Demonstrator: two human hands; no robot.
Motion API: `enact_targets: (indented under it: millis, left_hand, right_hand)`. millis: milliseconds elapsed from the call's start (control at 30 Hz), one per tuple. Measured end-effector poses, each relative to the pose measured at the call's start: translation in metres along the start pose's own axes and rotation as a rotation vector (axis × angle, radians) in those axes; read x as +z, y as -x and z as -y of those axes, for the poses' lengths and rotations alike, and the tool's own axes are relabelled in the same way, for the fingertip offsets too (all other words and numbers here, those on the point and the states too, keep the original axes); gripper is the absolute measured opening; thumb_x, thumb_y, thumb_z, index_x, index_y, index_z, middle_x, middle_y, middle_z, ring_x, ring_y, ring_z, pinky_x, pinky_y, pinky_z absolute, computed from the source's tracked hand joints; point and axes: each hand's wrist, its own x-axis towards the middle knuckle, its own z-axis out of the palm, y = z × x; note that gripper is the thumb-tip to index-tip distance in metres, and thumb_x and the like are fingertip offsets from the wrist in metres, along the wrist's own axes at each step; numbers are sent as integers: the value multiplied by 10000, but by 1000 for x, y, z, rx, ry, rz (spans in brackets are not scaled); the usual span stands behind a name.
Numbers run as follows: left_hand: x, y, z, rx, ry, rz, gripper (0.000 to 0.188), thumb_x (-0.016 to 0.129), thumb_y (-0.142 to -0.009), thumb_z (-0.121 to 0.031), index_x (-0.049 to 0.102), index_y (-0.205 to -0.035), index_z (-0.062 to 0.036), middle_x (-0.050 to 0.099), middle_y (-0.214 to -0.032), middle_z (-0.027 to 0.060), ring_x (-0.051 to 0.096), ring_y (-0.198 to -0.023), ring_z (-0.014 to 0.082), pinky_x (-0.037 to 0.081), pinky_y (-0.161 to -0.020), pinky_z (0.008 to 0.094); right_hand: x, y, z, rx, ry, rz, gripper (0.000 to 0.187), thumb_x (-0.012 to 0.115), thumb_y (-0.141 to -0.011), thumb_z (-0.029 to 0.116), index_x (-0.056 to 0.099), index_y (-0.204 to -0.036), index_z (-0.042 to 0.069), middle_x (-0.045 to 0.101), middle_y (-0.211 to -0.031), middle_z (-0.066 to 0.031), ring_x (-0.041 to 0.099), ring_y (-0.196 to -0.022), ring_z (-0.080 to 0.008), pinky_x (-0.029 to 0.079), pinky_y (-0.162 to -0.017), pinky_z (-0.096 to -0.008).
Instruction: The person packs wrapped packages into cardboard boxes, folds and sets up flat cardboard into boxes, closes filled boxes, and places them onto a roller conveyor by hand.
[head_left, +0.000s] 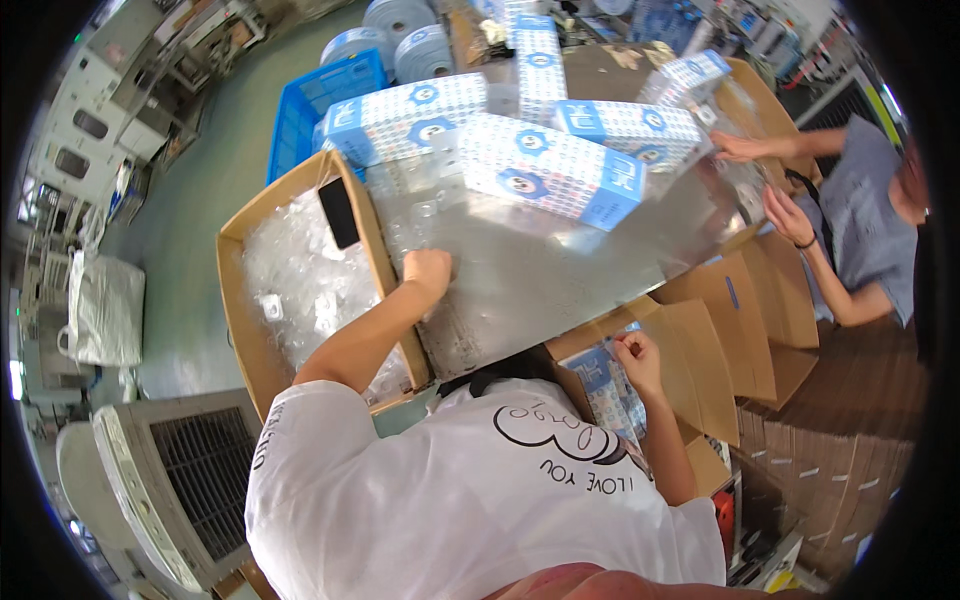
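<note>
My left hand [428,272] rests at the left edge of the metal table [530,290], its fingers curled closed. What it holds, if anything, is hidden; small clear plastic pieces [425,210] lie just beyond it. Under my left forearm stands a cardboard box [232,270] full of clear plastic pieces [300,250], with a black phone-like slab [339,212] on its inner side. To the right, my right hand [638,358] is closed over an open carton [575,345] holding blue-and-white packages [600,390]. Whatever its fingers grip is too small to make out.
Several blue-and-white patterned boxes [545,165] lie across the table. Behind them are a blue crate [290,115] and pale rolls [425,50]. A co-worker [860,210] handles clear plastic at the right side. Open cartons [740,310] and stacked flat cardboard [820,480] stand at right.
</note>
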Motion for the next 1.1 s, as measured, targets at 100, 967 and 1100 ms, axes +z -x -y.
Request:
enact_targets:
  millis: [100, 967, 1100]
  left_hand:
    - [-28, 6, -14, -20, 18, -111, 170, 582, -833, -179, 723, -884, -99, 715, -940, 91, 704, -819, 260, 542, -688, 374]
    - [-141, -214, -36, 213, 359, -1024, 665, 708, -760, -444, 534, -1249, -28, 481, -1265, 291, 461, -1163, 431, 385, -984, 478]
    - [-171, -253, -37, 205, 645, -820, 697, 695, -764, -452, 503, -1314, -69, 383, -1378, 288, 368, -1267, 444, 314, -1042, 526]
  right_hand:
    - [-28, 42, -6, -25, -161, -230, 150, 617, -875, 18, 514, -770, 43, 573, -761, -3, 490, -666, -47, 412, -585, -218]
    - [31, -167, 172, -504, 855, -267, 820, 792, -719, 265, 368, -1392, 67, 404, -1420, -175, 351, -1332, -354, 243, -1123, -458]
    - [15, -230, 154, -347, 1160, -54, 1024, 819, -680, 335, 221, -1484, 124, 365, -1452, -146, 291, -1364, -384, 173, -1149, -498]
